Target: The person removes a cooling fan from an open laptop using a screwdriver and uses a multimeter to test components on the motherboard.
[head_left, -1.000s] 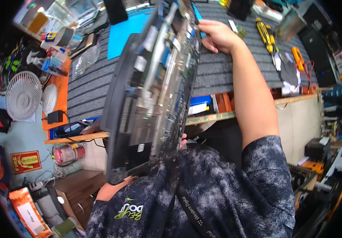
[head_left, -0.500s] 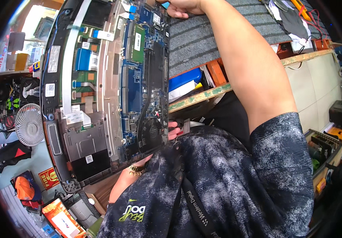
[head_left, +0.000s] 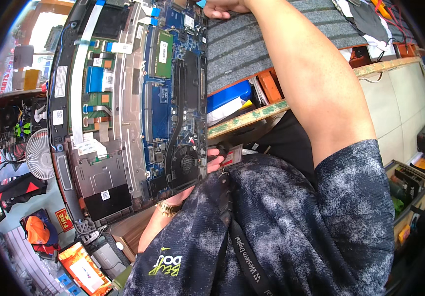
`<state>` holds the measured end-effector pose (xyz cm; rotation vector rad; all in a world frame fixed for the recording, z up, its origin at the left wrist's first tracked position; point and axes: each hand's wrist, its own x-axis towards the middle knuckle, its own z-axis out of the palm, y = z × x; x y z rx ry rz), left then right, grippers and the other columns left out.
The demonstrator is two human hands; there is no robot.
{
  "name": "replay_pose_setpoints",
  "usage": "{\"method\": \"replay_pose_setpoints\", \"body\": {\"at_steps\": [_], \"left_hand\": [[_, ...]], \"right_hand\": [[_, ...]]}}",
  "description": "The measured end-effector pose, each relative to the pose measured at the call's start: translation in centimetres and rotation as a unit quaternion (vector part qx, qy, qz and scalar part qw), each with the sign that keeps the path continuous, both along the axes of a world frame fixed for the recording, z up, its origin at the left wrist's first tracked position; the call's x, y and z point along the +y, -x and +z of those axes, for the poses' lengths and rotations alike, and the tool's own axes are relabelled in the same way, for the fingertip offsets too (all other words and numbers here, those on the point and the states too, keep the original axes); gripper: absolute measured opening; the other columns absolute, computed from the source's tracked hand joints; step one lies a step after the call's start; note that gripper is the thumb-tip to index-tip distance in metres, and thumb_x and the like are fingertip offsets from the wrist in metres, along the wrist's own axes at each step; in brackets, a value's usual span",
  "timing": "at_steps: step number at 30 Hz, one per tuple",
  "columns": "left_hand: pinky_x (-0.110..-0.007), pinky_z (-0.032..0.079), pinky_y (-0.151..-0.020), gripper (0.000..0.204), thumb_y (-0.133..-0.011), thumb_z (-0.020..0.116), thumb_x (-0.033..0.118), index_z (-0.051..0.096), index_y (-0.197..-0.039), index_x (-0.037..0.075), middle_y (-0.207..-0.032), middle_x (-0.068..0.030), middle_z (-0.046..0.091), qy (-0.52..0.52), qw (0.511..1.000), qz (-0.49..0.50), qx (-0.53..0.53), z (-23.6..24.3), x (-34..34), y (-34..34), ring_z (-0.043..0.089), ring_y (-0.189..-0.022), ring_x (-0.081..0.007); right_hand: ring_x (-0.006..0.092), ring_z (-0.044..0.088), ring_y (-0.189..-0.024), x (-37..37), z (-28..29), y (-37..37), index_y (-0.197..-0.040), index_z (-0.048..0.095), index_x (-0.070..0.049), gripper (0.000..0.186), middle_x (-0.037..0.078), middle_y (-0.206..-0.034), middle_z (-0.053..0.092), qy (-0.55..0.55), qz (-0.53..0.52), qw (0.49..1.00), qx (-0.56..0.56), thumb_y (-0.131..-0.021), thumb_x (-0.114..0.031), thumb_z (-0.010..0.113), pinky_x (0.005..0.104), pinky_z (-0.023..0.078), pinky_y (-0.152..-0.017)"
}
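Note:
An opened laptop chassis [head_left: 123,113] is held up on end at the left, exposing a blue motherboard, a green memory module, ribbon cables, metal plates and a fan. My right hand [head_left: 225,9], at the top of the picture, is closed at the laptop's upper edge, its fingers curled. My left hand [head_left: 214,160] grips the lower part from behind; pink fingertips show past the right side, while the palm is hidden. A gold wristwatch [head_left: 168,209] is on the left wrist. A card holder [head_left: 232,155] on a black lanyard lies by those fingertips.
A grey ribbed mat [head_left: 242,49] covers the bench, with cables at its right. An open drawer [head_left: 230,101] holds a blue object. A white fan [head_left: 39,153], a red sign [head_left: 63,219] and equipment stand left. A box of parts [head_left: 410,187] is at lower right.
The laptop has turned leftward, bringing its inner side square to the view. The view has tilted and shifted, so the bench now sits higher. In the last half second the laptop moved slightly.

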<state>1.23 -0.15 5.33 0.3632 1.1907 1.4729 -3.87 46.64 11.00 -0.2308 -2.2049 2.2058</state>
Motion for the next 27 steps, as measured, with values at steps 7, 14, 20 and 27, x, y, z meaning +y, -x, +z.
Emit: {"method": "replay_pose_setpoints", "body": {"at_steps": [7, 14, 20, 27], "left_hand": [[-0.064, 0.050, -0.124, 0.098, -0.105, 0.063, 0.073, 0.051, -0.161, -0.006, -0.158, -0.0377, 0.058, 0.014, 1.000, 0.009, 0.003, 0.4, 0.4, -0.3, 0.061, -0.145, -0.0549], [-0.064, 0.051, -0.123, 0.096, -0.107, 0.061, 0.071, 0.052, -0.160, -0.008, -0.158, -0.0373, 0.058, 0.010, 1.000, 0.008, 0.000, 0.5, 0.4, -0.2, 0.062, -0.144, -0.0547], [-0.066, 0.051, -0.122, 0.089, -0.105, 0.071, 0.062, 0.054, -0.159, -0.007, -0.158, -0.0361, 0.058, -0.009, 0.999, 0.024, -0.048, 0.1, 0.4, -0.1, 0.064, -0.143, -0.0534], [-0.057, 0.061, -0.109, 0.062, -0.103, 0.085, 0.020, 0.060, -0.158, 0.005, -0.160, -0.0293, 0.058, -0.002, 0.995, -0.035, 0.099, -1.0, 0.4, -0.4, 0.072, -0.129, -0.0384]], "right_hand": [[0.0140, 0.055, -0.043, -0.1, 0.1, -0.1, -0.129, 0.077, -0.011, 0.035, 0.006, -0.058, 0.058, -0.007, -0.015, 1.000, -0.006, -0.121, -0.034, 0.052, 0.0310, 0.041, -0.040], [0.0150, 0.055, -0.043, 0.0, 0.1, 0.0, -0.130, 0.076, -0.009, 0.035, 0.006, -0.057, 0.059, -0.003, -0.010, 1.000, -0.002, -0.121, -0.034, 0.052, 0.0314, 0.042, -0.040], [0.0153, 0.055, -0.043, -0.1, 0.2, -0.1, -0.130, 0.075, -0.007, 0.037, 0.006, -0.057, 0.059, -0.005, -0.019, 1.000, -0.003, -0.121, -0.034, 0.052, 0.0317, 0.043, -0.040], [0.0151, 0.056, -0.043, -0.1, 0.0, 0.0, -0.129, 0.076, -0.007, 0.037, 0.006, -0.057, 0.059, -0.005, -0.009, 1.000, 0.005, -0.121, -0.034, 0.052, 0.0317, 0.043, -0.039]]}}
